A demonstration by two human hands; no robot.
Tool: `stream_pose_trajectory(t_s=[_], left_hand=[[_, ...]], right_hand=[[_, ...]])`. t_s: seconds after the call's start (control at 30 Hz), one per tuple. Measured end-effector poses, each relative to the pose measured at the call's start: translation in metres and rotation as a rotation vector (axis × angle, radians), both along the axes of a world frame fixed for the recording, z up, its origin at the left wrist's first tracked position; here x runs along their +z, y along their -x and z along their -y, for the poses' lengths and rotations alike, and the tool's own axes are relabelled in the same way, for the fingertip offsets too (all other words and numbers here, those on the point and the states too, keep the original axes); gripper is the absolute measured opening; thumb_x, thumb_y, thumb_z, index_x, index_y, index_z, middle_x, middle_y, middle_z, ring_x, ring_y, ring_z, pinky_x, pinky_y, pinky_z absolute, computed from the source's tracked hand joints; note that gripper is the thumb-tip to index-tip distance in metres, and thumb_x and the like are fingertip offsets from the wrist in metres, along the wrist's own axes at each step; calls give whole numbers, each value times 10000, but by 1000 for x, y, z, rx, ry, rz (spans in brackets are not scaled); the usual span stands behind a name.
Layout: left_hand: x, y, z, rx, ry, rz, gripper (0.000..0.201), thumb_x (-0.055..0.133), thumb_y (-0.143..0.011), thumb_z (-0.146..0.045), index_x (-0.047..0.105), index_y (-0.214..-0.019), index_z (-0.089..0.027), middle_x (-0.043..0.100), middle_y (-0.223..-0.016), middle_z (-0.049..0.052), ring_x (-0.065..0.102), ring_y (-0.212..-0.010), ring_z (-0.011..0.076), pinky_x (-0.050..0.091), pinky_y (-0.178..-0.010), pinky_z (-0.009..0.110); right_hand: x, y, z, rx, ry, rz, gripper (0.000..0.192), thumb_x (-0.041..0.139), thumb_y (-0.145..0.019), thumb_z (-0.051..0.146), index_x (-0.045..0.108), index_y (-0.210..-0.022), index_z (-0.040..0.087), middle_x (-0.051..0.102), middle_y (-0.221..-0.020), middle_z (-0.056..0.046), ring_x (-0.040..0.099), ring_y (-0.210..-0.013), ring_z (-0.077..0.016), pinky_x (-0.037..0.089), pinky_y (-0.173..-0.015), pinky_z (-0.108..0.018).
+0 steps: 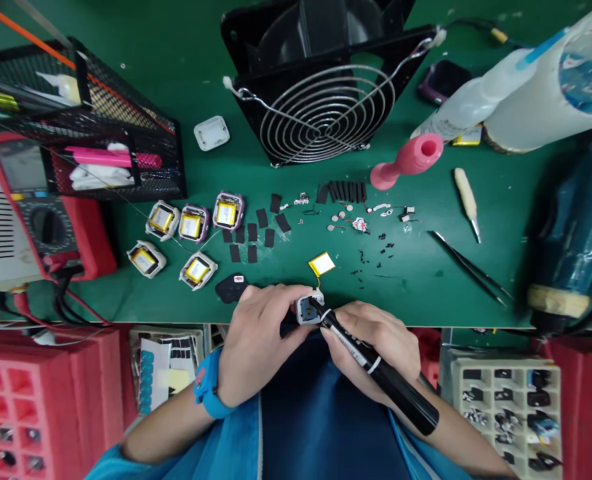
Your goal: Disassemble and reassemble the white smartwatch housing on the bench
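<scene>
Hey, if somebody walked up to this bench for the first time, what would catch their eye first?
Probably the two hands at the near edge: the left hand grips a small white casing while the right hand points a black pen-like tool into it. Next, the big black fan at the back of the green mat, and five yellow-centred casings laid out left of centre.

Single head-worn view, looking steeply down from close above onto the green workbench (pixel 426 280) edge.
</scene>
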State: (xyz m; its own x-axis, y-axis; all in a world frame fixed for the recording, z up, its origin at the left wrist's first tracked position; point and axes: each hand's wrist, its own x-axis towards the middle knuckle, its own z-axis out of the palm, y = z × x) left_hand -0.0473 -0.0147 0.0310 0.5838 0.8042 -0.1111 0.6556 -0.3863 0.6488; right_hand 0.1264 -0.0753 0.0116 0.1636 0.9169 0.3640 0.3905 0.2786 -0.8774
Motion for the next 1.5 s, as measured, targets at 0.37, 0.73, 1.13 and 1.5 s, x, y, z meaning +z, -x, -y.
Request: stream_pose_trajectory(t_s=[0.37,0.73,1.13,1.5], left_hand=[[1,0,-1,9,0,-18,162,653,-977,-244,628,-1136,-234,770,-1011,5,703,-825,198,472,-742,350],[1,0,0,0,-3,-17,147,638,-1006,-287,611,-1142,-236,765,-1014,-7,695,-829,196,445,-736,353],[0,0,-1,-5,-6,-5,141,601,-1029,-315,611,-1142,-230,762,-993,-3,689,-815,195,435,-723,353],[0,-1,-1,-9,-21,-1,147,602,-1034,-317,606,-1144,-219,758,-1004,-2,682,-834,184,426,-735,340]], right_hand=[[0,2,1,-46,4,4,280,721,-808,5,652,-1012,184,722,-759,-33,718,-618,-176,624,-577,-288],[0,-2,3,-6,25,11,277,709,-819,21,644,-1033,185,723,-773,-49,718,-646,-177,636,-595,-296],[0,2,1,-19,9,-14,241,716,-833,29,642,-1014,171,709,-746,-41,708,-625,-175,627,-590,-299],[1,1,0,1,12,-21,229,716,-832,10,646,-1002,146,705,-746,-59,711,-640,-178,623,-593,-299]])
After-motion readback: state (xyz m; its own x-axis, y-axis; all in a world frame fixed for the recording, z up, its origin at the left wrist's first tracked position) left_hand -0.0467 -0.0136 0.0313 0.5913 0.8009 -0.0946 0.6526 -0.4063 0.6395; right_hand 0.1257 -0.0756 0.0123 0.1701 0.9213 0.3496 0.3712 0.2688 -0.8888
